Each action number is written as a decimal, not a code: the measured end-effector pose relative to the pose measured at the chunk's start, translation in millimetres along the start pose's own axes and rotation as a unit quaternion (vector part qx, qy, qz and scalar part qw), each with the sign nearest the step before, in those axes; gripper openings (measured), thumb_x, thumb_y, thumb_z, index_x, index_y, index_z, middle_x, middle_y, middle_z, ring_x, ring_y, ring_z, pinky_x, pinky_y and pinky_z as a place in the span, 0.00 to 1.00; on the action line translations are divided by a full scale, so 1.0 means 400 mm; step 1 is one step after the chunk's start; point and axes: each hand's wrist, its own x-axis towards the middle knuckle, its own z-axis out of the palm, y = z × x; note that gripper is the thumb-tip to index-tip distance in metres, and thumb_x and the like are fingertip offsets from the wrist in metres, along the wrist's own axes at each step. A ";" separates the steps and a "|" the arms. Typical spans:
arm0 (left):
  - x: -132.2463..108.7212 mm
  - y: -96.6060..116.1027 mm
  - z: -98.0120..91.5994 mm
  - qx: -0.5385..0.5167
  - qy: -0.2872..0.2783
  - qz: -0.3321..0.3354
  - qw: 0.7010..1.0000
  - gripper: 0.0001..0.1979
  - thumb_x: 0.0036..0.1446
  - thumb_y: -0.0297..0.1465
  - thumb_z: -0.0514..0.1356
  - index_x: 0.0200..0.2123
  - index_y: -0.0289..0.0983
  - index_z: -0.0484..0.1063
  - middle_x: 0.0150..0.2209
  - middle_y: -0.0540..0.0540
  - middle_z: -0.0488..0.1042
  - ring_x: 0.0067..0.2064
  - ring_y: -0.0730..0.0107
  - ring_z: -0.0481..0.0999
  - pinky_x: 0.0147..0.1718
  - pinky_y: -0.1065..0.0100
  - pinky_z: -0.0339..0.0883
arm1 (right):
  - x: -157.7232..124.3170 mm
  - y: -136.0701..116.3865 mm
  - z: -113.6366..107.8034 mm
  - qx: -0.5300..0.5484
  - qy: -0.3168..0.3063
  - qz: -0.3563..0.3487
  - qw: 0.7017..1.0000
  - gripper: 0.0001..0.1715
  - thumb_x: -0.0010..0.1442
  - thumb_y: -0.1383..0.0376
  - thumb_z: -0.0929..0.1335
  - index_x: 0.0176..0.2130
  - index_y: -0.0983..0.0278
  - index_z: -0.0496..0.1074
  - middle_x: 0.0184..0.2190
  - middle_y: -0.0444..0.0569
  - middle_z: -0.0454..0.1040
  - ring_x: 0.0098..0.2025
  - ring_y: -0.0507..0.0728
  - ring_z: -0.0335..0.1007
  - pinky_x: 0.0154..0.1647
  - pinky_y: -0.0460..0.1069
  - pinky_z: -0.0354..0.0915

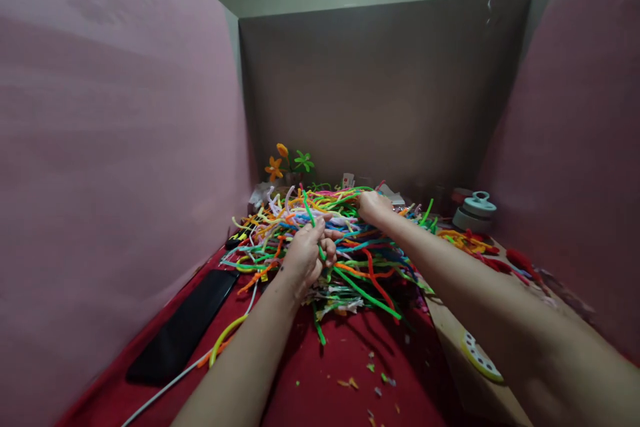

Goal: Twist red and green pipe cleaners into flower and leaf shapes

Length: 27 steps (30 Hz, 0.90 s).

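Note:
A big tangled heap of colourful pipe cleaners [357,245] lies on the red cloth in front of me. My left hand [307,253] is closed at the near side of the heap, around a bright green pipe cleaner [309,207] whose end sticks up above the thumb. Farther back, my right hand [374,207] reaches into the top of the heap with its fingers curled in. Its fingertips are hidden, so I cannot make out what they grip. Green and yellow strands lie right beside it.
A black phone-like slab [183,327] and a white cable [173,383] lie at left on the red cloth [320,387]. Orange and green pipe-cleaner flowers [274,168] stand behind. At right are a pale green lidded container [475,213] and a yellow-rimmed dotted piece [481,357]. Pink walls flank both sides.

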 end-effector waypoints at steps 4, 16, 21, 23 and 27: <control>-0.002 -0.001 0.001 0.008 -0.015 -0.001 1.000 0.14 0.57 0.30 0.52 0.46 0.32 0.62 0.25 0.47 0.72 0.15 0.77 0.66 0.09 0.75 0.58 | 0.017 -0.004 0.016 -0.011 0.003 -0.012 1.000 0.16 0.51 0.69 0.64 0.40 0.69 0.75 0.39 0.64 0.74 0.43 0.64 0.71 0.39 0.50 0.62; 0.004 -0.007 0.000 0.019 0.010 -0.021 1.000 0.14 0.59 0.29 0.49 0.49 0.32 0.59 0.29 0.42 0.75 0.16 0.75 0.68 0.09 0.74 0.60 | -0.013 0.060 -0.095 0.149 0.001 -0.175 0.973 0.08 0.50 0.69 0.62 0.30 0.68 0.70 0.22 0.46 0.68 0.24 0.49 0.59 0.23 0.43 0.52; 0.011 -0.012 -0.009 0.015 0.012 -0.020 1.000 0.12 0.59 0.28 0.50 0.46 0.32 0.60 0.28 0.42 0.75 0.16 0.74 0.68 0.10 0.74 0.60 | -0.054 0.049 -0.167 0.280 -0.021 -0.211 0.936 0.04 0.51 0.70 0.62 0.28 0.67 0.66 0.20 0.43 0.66 0.20 0.46 0.56 0.21 0.43 0.53; 0.012 -0.011 -0.011 0.008 0.009 -0.022 1.000 0.11 0.59 0.28 0.50 0.45 0.32 0.61 0.27 0.42 0.74 0.16 0.75 0.68 0.11 0.74 0.60 | -0.068 0.039 -0.199 0.362 -0.033 -0.198 0.910 0.04 0.49 0.73 0.62 0.27 0.67 0.65 0.17 0.42 0.63 0.18 0.46 0.55 0.20 0.43 0.52; 0.015 -0.007 -0.015 -0.012 -0.002 -0.035 0.999 0.09 0.59 0.28 0.50 0.41 0.30 0.63 0.27 0.40 0.74 0.17 0.76 0.68 0.12 0.75 0.60 | -0.108 0.028 -0.269 0.367 0.023 -0.170 0.914 0.05 0.47 0.75 0.63 0.25 0.67 0.67 0.14 0.40 0.60 0.15 0.45 0.50 0.17 0.43 0.47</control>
